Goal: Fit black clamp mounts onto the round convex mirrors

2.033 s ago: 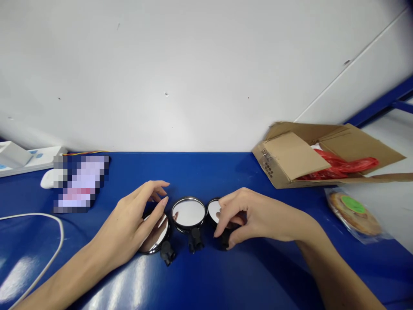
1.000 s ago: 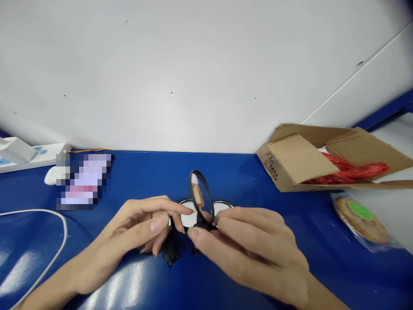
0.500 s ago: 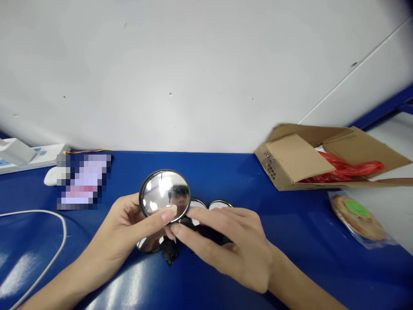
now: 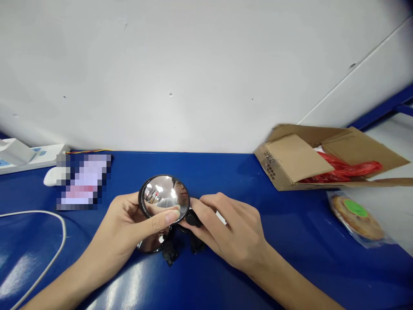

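A round convex mirror with a black rim is gripped by my left hand, thumb across the lower part of the glass and fingers behind. My right hand is closed about the black stub at the mirror's lower right edge; its fingertips are partly hidden. Beneath lies a second round mirror, partly covered, near a black clamp-like mount. Another black mount shows below my right fingers. A bit of bright glass appears between the right fingers, mostly hidden.
On the blue table, a pixelated phone-like slab, a white rounded object, a white cable and a power strip are at left. An open cardboard box and a wrapped round pastry are at right.
The held mirror has tilted, so its reflection differs. My right hand has curled its fingers and shifted round the black stub, which now shows. The left hand keeps its hold.
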`<control>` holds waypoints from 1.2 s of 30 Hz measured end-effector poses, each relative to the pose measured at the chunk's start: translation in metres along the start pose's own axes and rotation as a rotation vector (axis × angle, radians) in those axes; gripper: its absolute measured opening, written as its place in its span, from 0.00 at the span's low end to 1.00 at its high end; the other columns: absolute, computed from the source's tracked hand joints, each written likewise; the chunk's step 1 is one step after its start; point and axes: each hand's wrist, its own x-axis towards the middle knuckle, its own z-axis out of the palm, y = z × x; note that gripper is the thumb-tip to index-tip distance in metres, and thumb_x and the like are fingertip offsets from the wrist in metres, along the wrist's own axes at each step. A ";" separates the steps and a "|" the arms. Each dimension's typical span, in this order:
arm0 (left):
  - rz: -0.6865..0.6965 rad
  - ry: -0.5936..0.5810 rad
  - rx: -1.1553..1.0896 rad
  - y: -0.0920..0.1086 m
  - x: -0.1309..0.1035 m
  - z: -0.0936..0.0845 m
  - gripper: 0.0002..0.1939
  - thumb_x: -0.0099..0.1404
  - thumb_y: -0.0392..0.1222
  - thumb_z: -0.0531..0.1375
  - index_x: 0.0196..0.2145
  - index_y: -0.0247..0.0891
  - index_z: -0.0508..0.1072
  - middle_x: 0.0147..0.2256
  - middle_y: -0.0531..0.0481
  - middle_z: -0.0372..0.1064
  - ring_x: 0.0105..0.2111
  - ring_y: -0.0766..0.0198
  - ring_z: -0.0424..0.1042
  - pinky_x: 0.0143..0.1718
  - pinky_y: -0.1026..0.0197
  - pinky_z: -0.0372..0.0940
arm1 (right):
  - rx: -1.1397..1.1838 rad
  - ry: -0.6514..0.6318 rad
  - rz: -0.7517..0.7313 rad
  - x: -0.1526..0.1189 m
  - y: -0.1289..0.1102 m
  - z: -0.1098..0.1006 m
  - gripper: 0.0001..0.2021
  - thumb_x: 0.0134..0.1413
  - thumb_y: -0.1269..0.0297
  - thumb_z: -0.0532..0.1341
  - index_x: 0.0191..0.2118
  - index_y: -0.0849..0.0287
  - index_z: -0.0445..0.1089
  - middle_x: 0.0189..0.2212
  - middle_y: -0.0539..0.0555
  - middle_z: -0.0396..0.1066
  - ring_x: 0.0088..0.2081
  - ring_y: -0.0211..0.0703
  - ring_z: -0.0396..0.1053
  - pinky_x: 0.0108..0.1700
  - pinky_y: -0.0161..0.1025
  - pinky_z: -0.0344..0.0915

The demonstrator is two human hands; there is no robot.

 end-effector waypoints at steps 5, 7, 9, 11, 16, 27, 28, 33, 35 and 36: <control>-0.030 -0.027 0.019 0.008 -0.002 -0.003 0.15 0.67 0.52 0.79 0.34 0.39 0.88 0.27 0.49 0.77 0.24 0.65 0.67 0.26 0.62 0.62 | 0.064 -0.112 -0.087 0.000 0.003 -0.004 0.09 0.83 0.69 0.62 0.52 0.67 0.78 0.32 0.52 0.76 0.32 0.42 0.69 0.33 0.42 0.64; -0.028 -0.045 0.014 0.009 -0.001 -0.003 0.12 0.66 0.50 0.79 0.35 0.39 0.88 0.29 0.48 0.79 0.26 0.63 0.69 0.28 0.61 0.63 | 0.129 -0.167 -0.109 0.002 0.009 -0.007 0.11 0.85 0.69 0.58 0.51 0.66 0.79 0.32 0.51 0.74 0.32 0.42 0.66 0.32 0.43 0.61; -0.032 -0.075 0.015 0.009 0.001 -0.003 0.12 0.68 0.50 0.79 0.35 0.39 0.87 0.30 0.47 0.80 0.26 0.63 0.70 0.28 0.62 0.64 | 0.195 -0.220 -0.109 0.005 0.015 -0.009 0.13 0.86 0.68 0.57 0.50 0.64 0.79 0.32 0.51 0.72 0.32 0.42 0.64 0.31 0.43 0.59; -0.044 -0.083 0.003 0.010 0.002 -0.003 0.13 0.69 0.51 0.78 0.35 0.39 0.87 0.30 0.46 0.80 0.25 0.64 0.69 0.26 0.63 0.62 | 0.254 -0.257 -0.082 0.007 0.018 -0.009 0.14 0.87 0.66 0.57 0.48 0.62 0.78 0.32 0.50 0.70 0.32 0.41 0.62 0.30 0.42 0.57; -0.026 0.059 -0.071 0.011 0.001 0.000 0.15 0.68 0.54 0.79 0.44 0.42 0.89 0.35 0.44 0.84 0.28 0.58 0.76 0.27 0.60 0.71 | 0.179 -0.136 0.057 0.009 0.008 -0.003 0.16 0.88 0.63 0.57 0.44 0.61 0.78 0.29 0.48 0.64 0.31 0.41 0.55 0.32 0.42 0.56; 0.132 0.325 -0.079 0.027 0.016 -0.011 0.16 0.65 0.54 0.81 0.36 0.40 0.87 0.31 0.48 0.84 0.26 0.61 0.79 0.27 0.60 0.76 | 0.525 -0.245 0.196 0.004 0.027 -0.010 0.19 0.89 0.52 0.55 0.47 0.56 0.76 0.31 0.47 0.73 0.32 0.39 0.67 0.37 0.38 0.63; 0.191 0.402 -0.079 0.030 0.021 -0.017 0.14 0.66 0.52 0.80 0.35 0.42 0.86 0.32 0.51 0.84 0.30 0.62 0.81 0.36 0.61 0.80 | 0.523 -0.234 0.249 0.004 0.031 -0.013 0.17 0.89 0.53 0.56 0.45 0.55 0.75 0.32 0.47 0.73 0.32 0.39 0.67 0.37 0.38 0.63; 0.237 0.377 0.112 0.027 0.035 -0.033 0.27 0.63 0.54 0.83 0.54 0.42 0.84 0.37 0.50 0.89 0.34 0.55 0.88 0.47 0.52 0.81 | 0.478 -0.172 0.587 0.001 0.041 -0.010 0.12 0.85 0.59 0.60 0.50 0.54 0.81 0.36 0.49 0.73 0.32 0.39 0.67 0.39 0.40 0.66; 0.224 0.359 0.246 0.019 0.039 -0.034 0.39 0.65 0.58 0.81 0.65 0.41 0.75 0.37 0.47 0.90 0.31 0.51 0.88 0.41 0.51 0.80 | 0.473 -0.198 0.638 -0.003 0.044 -0.002 0.13 0.83 0.58 0.62 0.59 0.51 0.84 0.40 0.51 0.74 0.34 0.40 0.69 0.40 0.41 0.68; 0.216 0.360 0.303 0.015 0.042 -0.035 0.41 0.66 0.60 0.80 0.67 0.40 0.72 0.36 0.46 0.89 0.31 0.50 0.89 0.38 0.52 0.78 | 0.467 -0.211 0.657 -0.005 0.046 0.001 0.14 0.83 0.58 0.63 0.62 0.50 0.83 0.42 0.52 0.74 0.35 0.41 0.70 0.41 0.42 0.69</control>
